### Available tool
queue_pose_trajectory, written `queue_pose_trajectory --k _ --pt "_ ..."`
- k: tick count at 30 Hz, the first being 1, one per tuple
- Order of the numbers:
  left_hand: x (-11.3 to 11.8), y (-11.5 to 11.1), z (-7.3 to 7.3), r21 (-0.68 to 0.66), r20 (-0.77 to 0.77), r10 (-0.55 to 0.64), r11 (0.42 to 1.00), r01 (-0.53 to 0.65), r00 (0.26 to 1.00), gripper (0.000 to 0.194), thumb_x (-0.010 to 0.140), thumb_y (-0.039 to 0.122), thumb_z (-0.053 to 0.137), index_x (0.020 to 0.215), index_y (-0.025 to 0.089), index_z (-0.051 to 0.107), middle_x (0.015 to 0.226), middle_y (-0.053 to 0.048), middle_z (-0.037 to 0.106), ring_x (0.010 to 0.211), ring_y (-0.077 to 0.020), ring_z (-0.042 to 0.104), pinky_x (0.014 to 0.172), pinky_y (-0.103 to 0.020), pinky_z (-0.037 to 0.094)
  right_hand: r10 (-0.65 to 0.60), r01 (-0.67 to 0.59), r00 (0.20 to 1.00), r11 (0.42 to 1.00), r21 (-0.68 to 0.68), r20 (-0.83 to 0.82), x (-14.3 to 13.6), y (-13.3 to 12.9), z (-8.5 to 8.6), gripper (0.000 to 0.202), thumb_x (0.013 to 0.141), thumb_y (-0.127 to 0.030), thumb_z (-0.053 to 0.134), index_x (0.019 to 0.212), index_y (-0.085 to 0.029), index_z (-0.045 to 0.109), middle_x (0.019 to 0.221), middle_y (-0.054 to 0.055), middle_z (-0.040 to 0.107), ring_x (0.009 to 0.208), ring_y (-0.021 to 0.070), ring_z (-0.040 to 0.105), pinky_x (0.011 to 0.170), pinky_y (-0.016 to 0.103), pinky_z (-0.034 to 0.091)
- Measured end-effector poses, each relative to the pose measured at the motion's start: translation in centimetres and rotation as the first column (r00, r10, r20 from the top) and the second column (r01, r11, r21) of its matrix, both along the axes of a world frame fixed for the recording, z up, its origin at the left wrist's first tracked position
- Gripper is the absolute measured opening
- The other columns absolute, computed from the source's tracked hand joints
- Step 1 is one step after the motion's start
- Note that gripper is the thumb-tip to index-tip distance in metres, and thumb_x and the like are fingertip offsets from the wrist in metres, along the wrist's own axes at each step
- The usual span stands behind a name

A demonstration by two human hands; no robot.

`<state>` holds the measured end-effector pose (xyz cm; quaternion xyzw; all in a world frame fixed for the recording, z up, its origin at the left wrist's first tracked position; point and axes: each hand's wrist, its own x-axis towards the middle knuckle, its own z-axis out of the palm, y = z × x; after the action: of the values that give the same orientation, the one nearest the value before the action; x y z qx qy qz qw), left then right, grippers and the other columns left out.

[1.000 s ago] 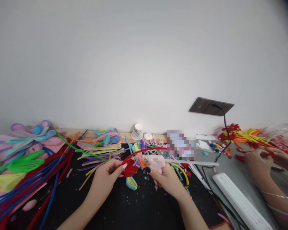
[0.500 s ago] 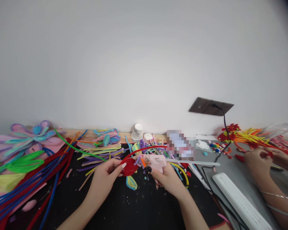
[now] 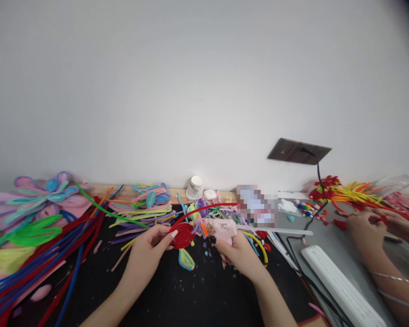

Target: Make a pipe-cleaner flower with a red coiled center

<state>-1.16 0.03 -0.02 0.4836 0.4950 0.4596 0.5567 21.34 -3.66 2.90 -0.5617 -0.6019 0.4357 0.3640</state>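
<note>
Red coil [image 3: 184, 236] sat lower centre, left hand [image 3: 152, 247] pinching it, right hand [image 3: 239, 255] gripping a glue gun [image 3: 222, 230].

Just left of the glue gun [image 3: 224, 230], in the right hand [image 3: 236, 252], is the disc [image 3: 183, 236], in the left hand [image 3: 153, 245]; before the gun and to its left, a loop [image 3: 186, 259] lies on the mat [image 3: 173, 297]. Well left of the gun lie the stems [image 3: 59, 250], with the flower [image 3: 51, 197] behind them. Behind the gun, slightly left, is the cup [image 3: 195, 188]; to the gun's right lies the power strip [image 3: 338, 286], then a co-worker's hands [image 3: 364, 227].
</note>
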Motion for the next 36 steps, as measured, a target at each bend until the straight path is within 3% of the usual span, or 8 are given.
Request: queue_pose_trajectory --k 19,36 --pt "-0.05 0.26 -0.03 0.021 0.001 0.014 1.0 -0.014 1.0 0.025 0.069 0.041 0.068 0.078 0.017 0.067 0.08 -0.004 0.074 0.074 -0.0213 0.069 0.065 -0.031 0.056 -0.038 0.038 0.999 0.998 -0.044 0.003 0.31 0.05 -0.32 0.016 0.082 -0.026 0.051 0.067 -0.02 0.05 0.043 -0.007 0.043 0.037 0.0083 0.041 0.037 0.019 0.034" --pt "-0.06 0.29 0.19 0.033 0.009 0.028 0.999 -0.029 1.0 0.024 0.07 0.04 0.068 0.078 0.018 0.067 0.079 -0.004 0.074 0.074 -0.0204 0.069 0.066 -0.03 0.056 -0.045 0.046 0.998 0.999 -0.017 0.038 0.39 0.02 0.09 0.016 0.082 -0.028 0.052 0.069 -0.02 0.05 0.044 -0.007 0.043 0.038 0.0094 0.041 0.038 0.02 0.034"
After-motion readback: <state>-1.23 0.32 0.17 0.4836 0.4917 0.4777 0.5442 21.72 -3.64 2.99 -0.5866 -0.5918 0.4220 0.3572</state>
